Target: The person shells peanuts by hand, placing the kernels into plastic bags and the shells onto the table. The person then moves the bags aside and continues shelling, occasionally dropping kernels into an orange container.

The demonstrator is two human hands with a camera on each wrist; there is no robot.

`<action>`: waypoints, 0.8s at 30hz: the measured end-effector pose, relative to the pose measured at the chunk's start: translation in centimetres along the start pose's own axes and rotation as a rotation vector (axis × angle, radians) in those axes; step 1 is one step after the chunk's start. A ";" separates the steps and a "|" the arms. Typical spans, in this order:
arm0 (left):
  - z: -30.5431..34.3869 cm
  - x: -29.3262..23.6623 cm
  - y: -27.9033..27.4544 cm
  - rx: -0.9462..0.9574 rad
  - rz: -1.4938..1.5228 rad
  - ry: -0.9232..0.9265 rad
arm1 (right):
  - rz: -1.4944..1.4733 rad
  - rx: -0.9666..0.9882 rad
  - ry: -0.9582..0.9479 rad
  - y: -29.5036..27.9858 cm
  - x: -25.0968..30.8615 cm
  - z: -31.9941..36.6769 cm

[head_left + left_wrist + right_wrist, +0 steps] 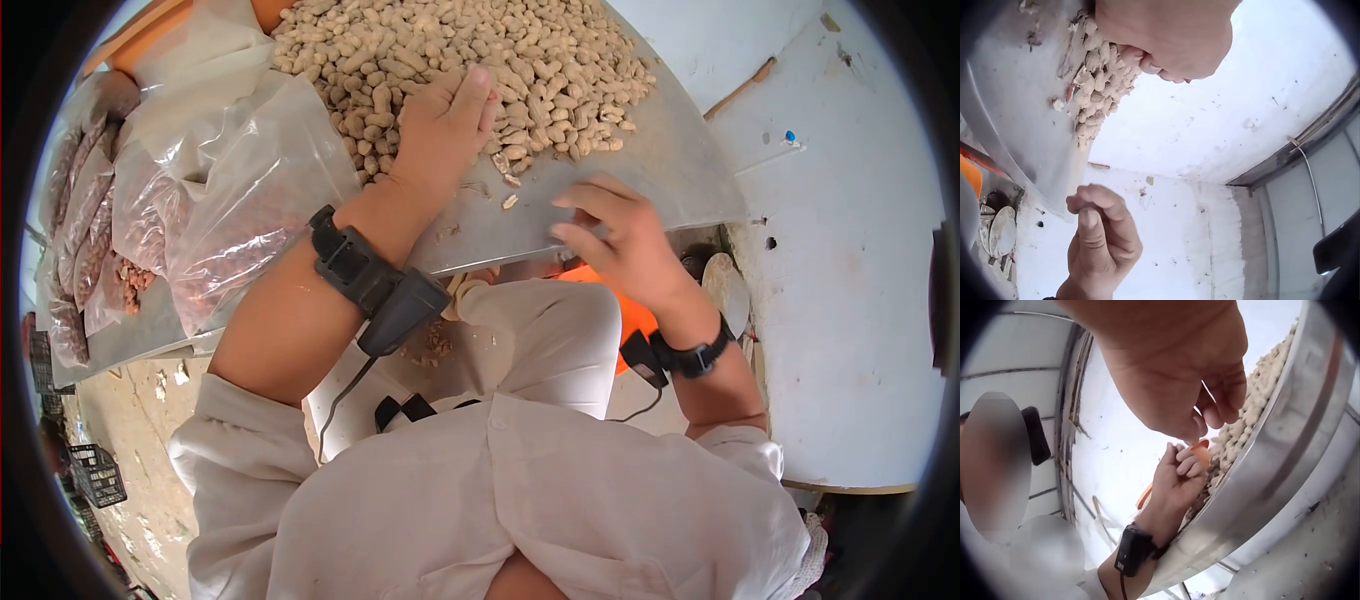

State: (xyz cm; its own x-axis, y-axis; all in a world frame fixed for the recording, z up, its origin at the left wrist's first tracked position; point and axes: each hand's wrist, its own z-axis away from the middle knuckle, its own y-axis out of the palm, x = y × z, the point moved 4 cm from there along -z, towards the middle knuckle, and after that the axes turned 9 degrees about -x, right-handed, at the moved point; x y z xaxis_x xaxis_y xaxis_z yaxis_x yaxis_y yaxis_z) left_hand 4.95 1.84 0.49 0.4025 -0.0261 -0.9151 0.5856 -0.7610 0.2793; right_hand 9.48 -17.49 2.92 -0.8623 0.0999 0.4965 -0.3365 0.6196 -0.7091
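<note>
A heap of unshelled peanuts [570,90] covers the far part of a metal tabletop [690,185]. My left hand [440,125] is over the near edge of the heap, its fingers curled in and the thumb lying along the top. Inside those fingers I cannot tell what is held. Near the table's front edge hovers my right hand [630,240], fingers bent loosely with a gap between thumb and forefinger; no object shows there. In the left wrist view the right hand [1104,240] appears beyond the heap. Small broken shell bits [510,202] lie between the hands.
Clear plastic bags [250,190] of reddish kernels fill the table's left side, with loose kernels [135,283] beside them. An orange container [632,325] is below the table edge. White wall [850,280] borders the right; a black crate [97,475] stands at lower left.
</note>
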 end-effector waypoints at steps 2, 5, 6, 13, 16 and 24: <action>0.1 -0.3 0.0 0.011 -0.042 0.052 | 0.040 0.040 -0.066 2.0 0.1 -2.1; 0.0 -0.1 0.0 0.024 -0.066 0.090 | 0.076 0.134 -0.039 4.0 -0.8 -4.2; 0.0 -0.2 0.0 0.028 -0.068 0.096 | 0.060 0.145 -0.034 4.2 -1.2 -4.6; 0.0 -0.1 0.2 0.037 -0.063 0.110 | 0.019 0.190 -0.005 4.5 -2.3 -5.6; 0.1 -0.3 0.1 0.033 -0.067 0.129 | 0.066 0.183 -0.062 4.4 -2.0 -5.8; 0.3 -0.8 0.1 0.006 -0.073 0.122 | 0.087 0.186 -0.014 4.2 -2.0 -5.6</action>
State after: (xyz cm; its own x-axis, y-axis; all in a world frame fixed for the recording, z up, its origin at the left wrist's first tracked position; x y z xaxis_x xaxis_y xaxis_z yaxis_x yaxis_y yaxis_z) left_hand 4.48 1.53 1.13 0.4416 0.1079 -0.8907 0.6126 -0.7616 0.2114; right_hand 11.89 -10.75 1.77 -0.8957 0.1350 0.4236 -0.3239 0.4546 -0.8297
